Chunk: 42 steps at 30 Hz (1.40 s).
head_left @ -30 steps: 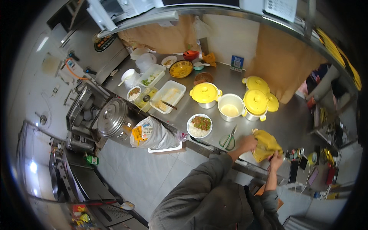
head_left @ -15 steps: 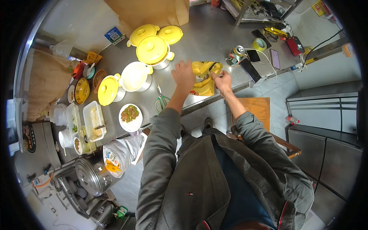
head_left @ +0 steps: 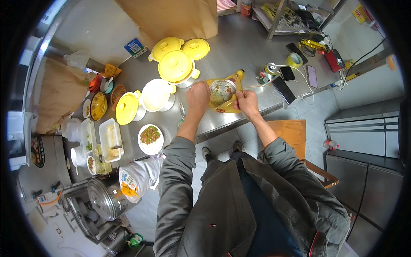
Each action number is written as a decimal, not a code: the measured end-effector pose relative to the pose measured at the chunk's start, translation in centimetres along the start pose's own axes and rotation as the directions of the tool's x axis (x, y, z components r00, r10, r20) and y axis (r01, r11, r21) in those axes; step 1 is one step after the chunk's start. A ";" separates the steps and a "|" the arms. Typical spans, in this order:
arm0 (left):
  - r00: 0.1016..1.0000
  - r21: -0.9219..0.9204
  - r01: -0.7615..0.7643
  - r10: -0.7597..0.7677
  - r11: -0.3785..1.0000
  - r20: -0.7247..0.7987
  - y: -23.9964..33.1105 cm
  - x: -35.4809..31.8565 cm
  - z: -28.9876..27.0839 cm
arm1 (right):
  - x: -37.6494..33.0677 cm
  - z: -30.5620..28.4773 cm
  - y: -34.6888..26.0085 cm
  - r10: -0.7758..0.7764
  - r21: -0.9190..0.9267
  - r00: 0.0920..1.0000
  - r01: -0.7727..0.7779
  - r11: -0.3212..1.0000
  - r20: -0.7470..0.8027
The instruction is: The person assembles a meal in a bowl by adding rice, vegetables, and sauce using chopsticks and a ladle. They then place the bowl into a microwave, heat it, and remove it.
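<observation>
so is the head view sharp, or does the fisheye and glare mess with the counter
Head view: sharp at the centre, where the left hand and right hand hold the yellow bag; the steel counter bends toward the rim, with soft glare; corners black.

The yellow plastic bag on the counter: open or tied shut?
Open. Both hands, left hand and right hand, hold the yellow bag apart, showing a round food container inside.

Steel counter (head_left: 239, 47) carries three yellow lidded pots (head_left: 175, 66), an open white pot (head_left: 156, 95), a plate of chopped food (head_left: 150, 135). Phones (head_left: 282, 89) and drink can (head_left: 269, 69) right. Wooden stool (head_left: 295, 132) on floor.
</observation>
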State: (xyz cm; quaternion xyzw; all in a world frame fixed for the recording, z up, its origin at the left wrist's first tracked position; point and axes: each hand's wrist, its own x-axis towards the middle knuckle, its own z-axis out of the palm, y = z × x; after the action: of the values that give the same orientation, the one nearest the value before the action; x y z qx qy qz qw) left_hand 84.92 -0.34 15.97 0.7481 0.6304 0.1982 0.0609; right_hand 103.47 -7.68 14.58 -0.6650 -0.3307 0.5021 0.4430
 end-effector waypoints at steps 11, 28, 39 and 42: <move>0.988 0.034 0.155 -0.154 0.987 -0.030 0.1 -0.2 1.0 | 0.3 -4.5 1.6 -0.097 -0.363 0.995 0.095 0.927 0.011; 0.643 -0.936 0.085 -0.737 0.341 -0.210 -14.9 -8.0 -17.8 | -7.4 0.1 1.7 -0.122 -0.054 0.920 0.153 0.987 0.372; 0.798 -0.601 -0.548 -0.149 -0.581 -0.584 -28.7 0.9 -44.3 | -13.6 7.8 1.3 -0.031 -0.114 0.896 0.091 0.989 0.444; 0.731 -0.663 -0.681 -0.238 -0.310 -0.640 -28.4 1.7 -44.7 | -15.0 9.5 0.9 -0.061 -0.120 0.901 0.124 0.985 0.430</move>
State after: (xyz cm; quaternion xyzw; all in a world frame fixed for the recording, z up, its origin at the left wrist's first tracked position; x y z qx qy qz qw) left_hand 42.36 -0.18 47.57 0.4118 0.0207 0.8258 0.3847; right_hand 90.13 -18.86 18.43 -0.5534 -0.4862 0.5878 0.3343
